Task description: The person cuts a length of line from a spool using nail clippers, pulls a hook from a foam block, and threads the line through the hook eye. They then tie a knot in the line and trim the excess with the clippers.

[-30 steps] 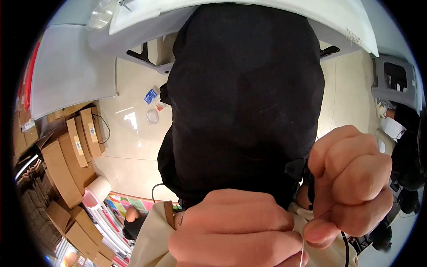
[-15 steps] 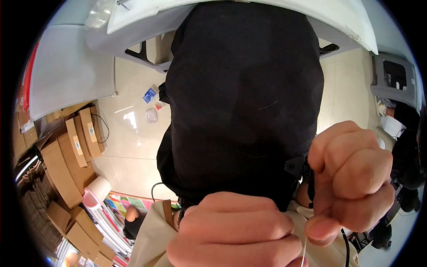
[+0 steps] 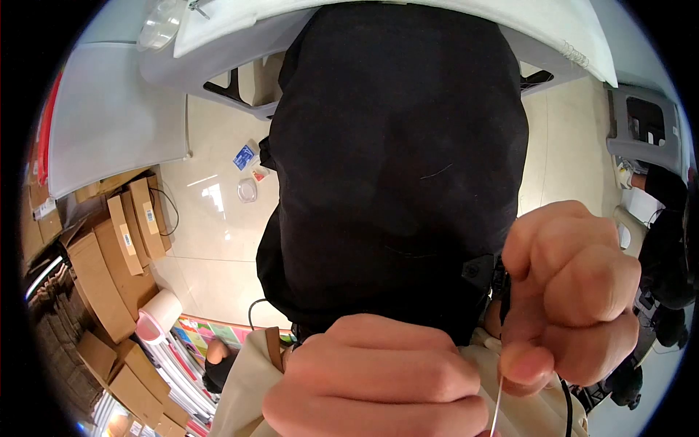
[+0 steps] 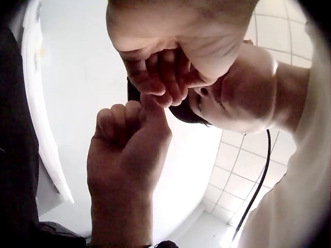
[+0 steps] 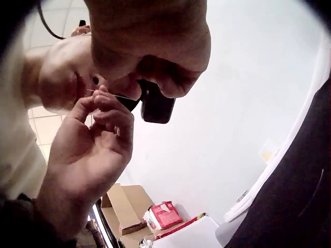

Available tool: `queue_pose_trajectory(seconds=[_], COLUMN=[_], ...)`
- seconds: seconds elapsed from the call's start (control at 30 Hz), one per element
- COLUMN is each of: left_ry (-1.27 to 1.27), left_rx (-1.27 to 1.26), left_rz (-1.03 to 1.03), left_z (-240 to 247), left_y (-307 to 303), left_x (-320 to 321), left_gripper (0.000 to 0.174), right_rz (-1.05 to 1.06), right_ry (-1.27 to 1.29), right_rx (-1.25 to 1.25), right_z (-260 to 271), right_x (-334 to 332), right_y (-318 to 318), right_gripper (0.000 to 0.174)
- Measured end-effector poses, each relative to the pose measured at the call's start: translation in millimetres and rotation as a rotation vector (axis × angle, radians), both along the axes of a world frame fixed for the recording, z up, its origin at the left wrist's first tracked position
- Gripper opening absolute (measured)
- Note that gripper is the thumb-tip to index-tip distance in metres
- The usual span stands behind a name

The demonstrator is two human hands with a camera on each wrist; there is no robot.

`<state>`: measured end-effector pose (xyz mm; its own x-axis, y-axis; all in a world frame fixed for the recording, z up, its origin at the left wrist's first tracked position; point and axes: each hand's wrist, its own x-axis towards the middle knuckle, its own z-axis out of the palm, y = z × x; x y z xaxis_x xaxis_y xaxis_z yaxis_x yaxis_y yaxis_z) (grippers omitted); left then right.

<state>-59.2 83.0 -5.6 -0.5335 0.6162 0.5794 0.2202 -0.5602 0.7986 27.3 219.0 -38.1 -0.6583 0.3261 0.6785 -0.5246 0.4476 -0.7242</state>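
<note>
My left hand [image 3: 386, 379] is held low in front of my body, knuckles up and fingers curled. In the right wrist view its thumb and fingertips [image 5: 101, 98] pinch a thin, pale line like thread, which runs across to the right hand. My right hand [image 3: 571, 298] is raised just beside it, fingers folded, with thumb and forefinger gripping the thin white thread [image 3: 498, 408]. From the right thumb the thread slants down past the left hand. The two hands' fingertips come close together in the left wrist view. Below them, black cloth [image 3: 400, 146] covers the lap.
A white-topped table edge [image 3: 408, 9] lies ahead, with loose thread [image 3: 575, 52] at its right. Cardboard boxes [image 3: 109, 284] are stacked at left. A grey stool [image 3: 644, 120] and another seated person are at right. Small packets [image 3: 244, 156] lie on the floor.
The left hand has shifted slightly left. The right thumb has changed its angle, and a little more of the thread shows below it.
</note>
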Motion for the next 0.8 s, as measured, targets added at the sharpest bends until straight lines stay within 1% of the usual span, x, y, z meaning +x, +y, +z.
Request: queue_pose_trajectory(seconds=[0.03,0.07,0.1,0.13,0.17,0.2,0.23,0.27,0.3,0.33,0.37,0.4,0.5,0.57,0.7,0.77,0.8], left_ry=[0.098,0.12,0.144,0.091,0.061,0.031,0.025,-0.001,-0.026,-0.072,-0.093,-0.114,-0.125,-0.125,-0.121,-0.123,-0.12], left_rx=[0.16,0.256,0.35,0.379,0.359,0.34,0.272,0.271,0.27,0.336,0.362,0.386,0.305,0.262,0.23,0.225,0.228], left_rz=[-0.068,-0.068,-0.069,-0.002,-0.011,-0.02,-0.106,-0.09,-0.074,0.044,0.113,0.183,0.107,0.065,0.035,0.026,0.024], left_z=[-18,-22,-27,-25,-23,-21,-19,-19,-19,-24,-25,-27,-23,-21,-21,-22,-22], left_y=[8,12,17,24,23,23,14,12,11,19,21,23,21,19,17,17,17], left_x=[-13,-14,-15,-6,-5,-4,-11,-9,-6,9,15,20,11,7,4,3,2], left_gripper=[0.011,0.012,0.012,0.013,0.014,0.014,0.015,0.016,0.017,0.017,0.018,0.018,0.017,0.017,0.016,0.016,0.016], right_rz=[-0.019,-0.039,0.0,-0.007,-0.014,-0.068,-0.054,-0.041,0.04,0.059,0.08,0.039,-0.142,-0.219,-0.278,-0.22,-0.138], right_ry=[0.003,0.005,-0.005,-0.029,-0.052,-0.089,-0.099,-0.109,-0.093,-0.078,-0.064,-0.051,-0.078,-0.123,-0.141,-0.171,-0.219], right_rx=[-0.008,-0.016,-0.036,-0.044,-0.052,-0.05,-0.044,-0.038,-0.029,-0.023,-0.016,-0.011,-0.049,-0.049,-0.039,-0.076,-0.098], right_z=[0,-1,-1,-1,-1,2,2,3,3,3,2,1,4,6,7,6,5], right_x=[0,-1,0,0,0,-2,-3,-5,-9,-10,-12,-15,-22,-22,-27,-27,-21], right_y=[-1,-2,0,-1,-2,-6,-5,-4,2,3,5,2,-11,-13,-16,-14,-7], right_gripper=[0.043,0.043,0.043,0.043,0.043,0.043,0.042,0.041,0.04,0.039,0.039,0.039,0.038,0.039,0.041,0.043,0.044])
